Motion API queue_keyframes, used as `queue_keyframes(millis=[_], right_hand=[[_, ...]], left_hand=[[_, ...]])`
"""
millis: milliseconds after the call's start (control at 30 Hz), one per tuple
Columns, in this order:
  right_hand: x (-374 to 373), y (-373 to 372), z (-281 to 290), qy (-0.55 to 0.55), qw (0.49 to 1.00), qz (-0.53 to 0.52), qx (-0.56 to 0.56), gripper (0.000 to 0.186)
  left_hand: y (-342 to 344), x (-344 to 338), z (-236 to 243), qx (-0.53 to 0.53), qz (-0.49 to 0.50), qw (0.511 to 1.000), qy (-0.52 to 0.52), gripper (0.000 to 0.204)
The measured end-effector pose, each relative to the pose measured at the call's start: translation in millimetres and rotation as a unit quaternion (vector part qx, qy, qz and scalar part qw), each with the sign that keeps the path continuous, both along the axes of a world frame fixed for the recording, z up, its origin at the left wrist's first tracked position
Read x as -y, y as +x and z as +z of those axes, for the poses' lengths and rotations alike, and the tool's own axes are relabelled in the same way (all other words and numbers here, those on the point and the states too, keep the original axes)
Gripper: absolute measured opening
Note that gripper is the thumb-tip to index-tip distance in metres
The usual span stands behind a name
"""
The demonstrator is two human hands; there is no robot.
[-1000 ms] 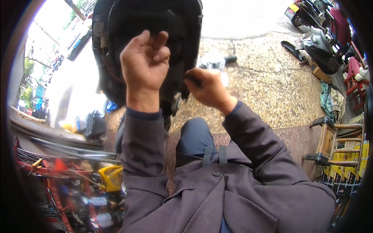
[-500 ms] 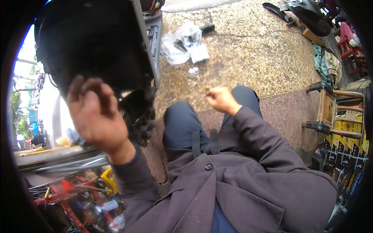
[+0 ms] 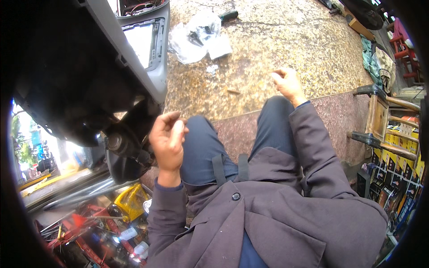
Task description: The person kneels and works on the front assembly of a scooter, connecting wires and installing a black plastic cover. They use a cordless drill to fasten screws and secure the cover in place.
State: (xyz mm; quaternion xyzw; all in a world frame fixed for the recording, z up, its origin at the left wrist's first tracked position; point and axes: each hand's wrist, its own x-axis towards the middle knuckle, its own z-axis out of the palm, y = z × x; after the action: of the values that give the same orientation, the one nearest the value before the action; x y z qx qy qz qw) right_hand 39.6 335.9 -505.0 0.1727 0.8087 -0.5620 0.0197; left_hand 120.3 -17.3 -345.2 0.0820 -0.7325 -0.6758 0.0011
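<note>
My left hand (image 3: 169, 140) is raised beside my left knee, its fingers loosely bent and no object visible in it. It is nearest to a large black plastic body (image 3: 67, 80) with a grey edge, which looks like part of a scooter or small vehicle. A dark round part (image 3: 117, 142) shows beneath that body. Over the ground beyond my right knee hangs my right hand (image 3: 290, 85), thumb and fingertips drawn together. Whatever they may pinch is too small to make out. Between the hands, a small brown piece (image 3: 233, 92) lies on the ground.
A clear plastic bag (image 3: 194, 38) with dark parts lies ahead, beside a dark-handled tool (image 3: 229, 16). Low on the left are a yellow crate-like piece (image 3: 131, 202) and red metal parts. A wooden stool (image 3: 376, 120) lies right, near cloths (image 3: 380, 67) and boxed goods.
My left hand has come down and right, away from the black body, its fingers more bent. My right hand has moved right and farther out. The view has shifted.
</note>
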Motion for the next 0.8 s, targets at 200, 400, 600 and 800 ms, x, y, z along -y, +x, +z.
queue_keyframes(millis=[200, 400, 600, 800], right_hand=[[-64, 11, -3, 0.020, 0.999, 0.001, -0.035, 0.022], [-115, 34, 7, -0.046, 0.998, -0.031, 0.008, 0.024], [-135, 3, 52, 0.013, 1.000, 0.008, 0.013, 0.023], [-102, -75, 75, 0.106, 0.985, 0.094, -0.097, 0.026]], left_hand=[[-19, -25, 8, -0.021, 0.001, 0.999, -0.038, 0.017], [-28, -31, 13, 0.005, 0.019, 0.998, -0.056, 0.017], [-57, -34, 0, 0.011, -0.011, 0.993, -0.121, 0.018], [-108, -21, -52, 0.087, -0.028, 0.988, -0.120, 0.025]])
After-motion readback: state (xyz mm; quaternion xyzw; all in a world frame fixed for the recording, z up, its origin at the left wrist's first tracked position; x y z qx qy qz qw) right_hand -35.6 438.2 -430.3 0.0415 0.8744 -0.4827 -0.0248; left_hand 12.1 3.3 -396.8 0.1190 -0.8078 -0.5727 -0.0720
